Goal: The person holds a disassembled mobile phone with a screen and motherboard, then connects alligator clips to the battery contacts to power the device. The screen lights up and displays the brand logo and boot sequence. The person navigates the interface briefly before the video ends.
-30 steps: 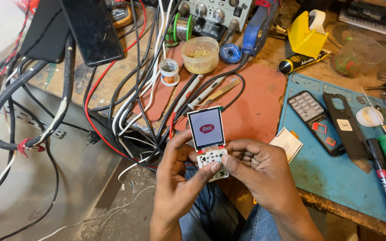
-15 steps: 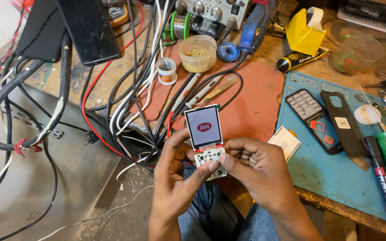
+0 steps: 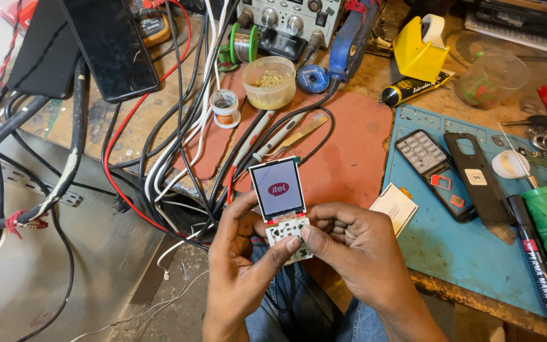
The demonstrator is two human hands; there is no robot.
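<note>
Right now, bare phone board [image 3: 284, 215] pinched between left hand [image 3: 242, 269] and right hand [image 3: 356, 253] grips.

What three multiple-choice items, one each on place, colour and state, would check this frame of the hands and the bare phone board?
1. Where does the black phone back cover lie?
A. on the blue mat
B. on the red mat
C. on the floor

2. What colour is the tape dispenser?
A. green
B. yellow
C. white

3. What state is the screen of the phone board in?
A. dark
B. cracked
C. lit

Answers: 1 A, blue mat surrounds the cover. 2 B, its body is plainly yellow. 3 C, it glows white with a red logo while the left hand and right hand hold the board.
</note>
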